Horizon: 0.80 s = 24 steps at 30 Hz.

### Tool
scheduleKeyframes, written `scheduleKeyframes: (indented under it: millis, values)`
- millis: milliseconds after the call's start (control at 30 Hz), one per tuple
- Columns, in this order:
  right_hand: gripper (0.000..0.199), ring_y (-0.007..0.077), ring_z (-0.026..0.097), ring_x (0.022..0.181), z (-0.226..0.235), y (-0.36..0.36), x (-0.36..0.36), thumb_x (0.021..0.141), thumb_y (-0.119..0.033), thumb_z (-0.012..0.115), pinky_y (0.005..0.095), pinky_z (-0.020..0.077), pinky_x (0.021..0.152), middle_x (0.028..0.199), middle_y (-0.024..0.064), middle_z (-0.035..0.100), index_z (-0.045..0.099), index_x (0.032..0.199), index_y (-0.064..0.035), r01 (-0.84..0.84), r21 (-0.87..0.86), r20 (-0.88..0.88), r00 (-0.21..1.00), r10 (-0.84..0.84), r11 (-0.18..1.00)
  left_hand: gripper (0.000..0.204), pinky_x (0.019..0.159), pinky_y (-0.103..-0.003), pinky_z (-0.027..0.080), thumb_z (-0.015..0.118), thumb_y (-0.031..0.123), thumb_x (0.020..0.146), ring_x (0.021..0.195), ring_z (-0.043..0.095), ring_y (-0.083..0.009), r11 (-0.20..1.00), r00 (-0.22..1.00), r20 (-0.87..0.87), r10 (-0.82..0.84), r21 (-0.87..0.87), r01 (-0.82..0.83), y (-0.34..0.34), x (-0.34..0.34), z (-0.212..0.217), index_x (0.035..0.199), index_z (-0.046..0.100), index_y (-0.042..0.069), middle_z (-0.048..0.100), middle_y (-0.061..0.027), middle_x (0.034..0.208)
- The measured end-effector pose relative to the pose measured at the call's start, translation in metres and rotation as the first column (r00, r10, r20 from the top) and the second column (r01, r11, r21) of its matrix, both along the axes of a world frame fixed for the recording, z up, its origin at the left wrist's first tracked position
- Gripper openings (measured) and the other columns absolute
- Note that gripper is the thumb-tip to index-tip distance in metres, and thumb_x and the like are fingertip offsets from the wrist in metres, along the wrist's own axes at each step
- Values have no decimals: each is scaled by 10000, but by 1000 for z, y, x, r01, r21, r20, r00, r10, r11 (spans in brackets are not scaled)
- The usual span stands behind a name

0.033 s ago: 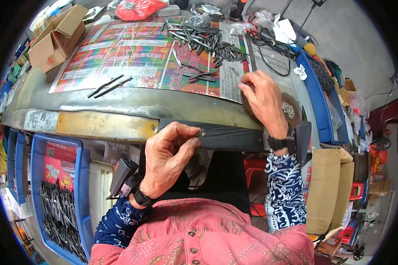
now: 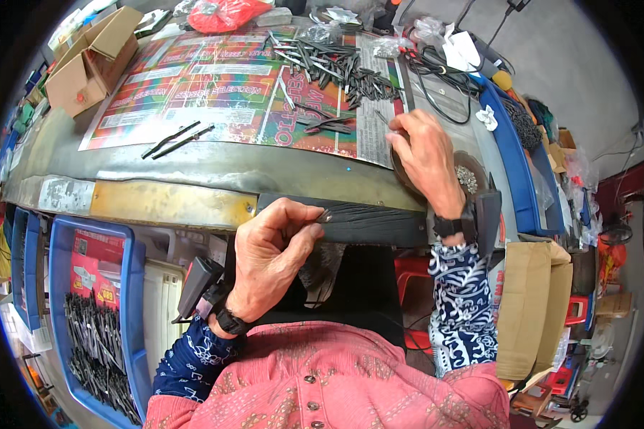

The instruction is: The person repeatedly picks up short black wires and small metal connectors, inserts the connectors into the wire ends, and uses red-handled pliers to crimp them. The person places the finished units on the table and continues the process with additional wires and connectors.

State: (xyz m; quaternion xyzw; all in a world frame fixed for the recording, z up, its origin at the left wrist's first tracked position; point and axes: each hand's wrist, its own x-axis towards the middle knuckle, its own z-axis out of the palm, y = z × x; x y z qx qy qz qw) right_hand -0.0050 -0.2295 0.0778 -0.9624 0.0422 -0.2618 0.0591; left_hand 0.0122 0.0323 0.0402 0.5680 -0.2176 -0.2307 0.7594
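Near the table's front edge my left hand (image 2: 272,250) is closed in a pinch. A tiny dark piece with a shiny spot (image 2: 325,215) shows at its fingertips, too small to name. Below those fingertips runs a black, scored pad (image 2: 376,224) along the edge. My right hand (image 2: 431,163), fingers curled together, is over a brown bowl (image 2: 479,166) at the right; anything between its fingertips is hidden. Small silvery metal bits (image 2: 466,179) lie in the bowl. Beyond my hands, a pile of thin black strips (image 2: 343,71) lies on a colourful printed sheet (image 2: 215,93).
Two black strips (image 2: 177,140) lie apart at the left. A cardboard box (image 2: 89,68) stands far left. Blue bins flank me: one with black strips (image 2: 127,286) at lower left, another (image 2: 526,182) at right. Black cables (image 2: 436,79) coil at the back right.
My right hand has shifted very slightly near the bowl. My left hand keeps its pinch in the same place.
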Motion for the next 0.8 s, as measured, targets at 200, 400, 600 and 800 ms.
scheduleKeyframes:
  millis: [200, 400, 600, 800]
  values:
    - [112, 367, 576, 862, -27, -31, 44, 787, -91, 645, 464, 477, 716, 842, 185, 590, 609, 782, 15, 2, -156, 1, 1000, -2, 988, 102, 516, -151, 362, 623, -40, 884, 601, 461, 20, 999, 1000, -15, 8, 44, -7, 2, -1, -2, 982, 643, -20, 601, 46, 743]
    - [78, 387, 592, 678, -39, -36, 58, 746, -28, 586, 483, 461, 622, 711, 166, 572, 563, 674, -7, -5, -221, 20, 1000, 10, 975, 106, 508, -162, 379, 616, -48, 886, 592, 476, 2, 999, 1000, -16, 10, 53, -10, 2, -1, -4, 989, 634, -27, 614, 13, 748]
    - [83, 366, 582, 650, -35, -35, 55, 748, -48, 605, 445, 385, 627, 672, 141, 564, 549, 687, -43, -55, -288, 11, 998, 61, 956, 102, 517, -166, 392, 602, -30, 891, 600, 479, 1, 998, 1000, -17, 12, 58, -11, 0, -2, -2, 988, 633, -23, 619, 18, 744]
    - [104, 363, 632, 709, -16, -26, 51, 775, -47, 599, 441, 481, 677, 755, 173, 640, 612, 870, -6, -53, -266, 14, 998, 59, 962, 120, 530, -168, 421, 606, -9, 899, 608, 507, -12, 997, 989, -125, -74, -18, 72, 4, 0, -3, 1016, 627, -19, 648, -8, 806]
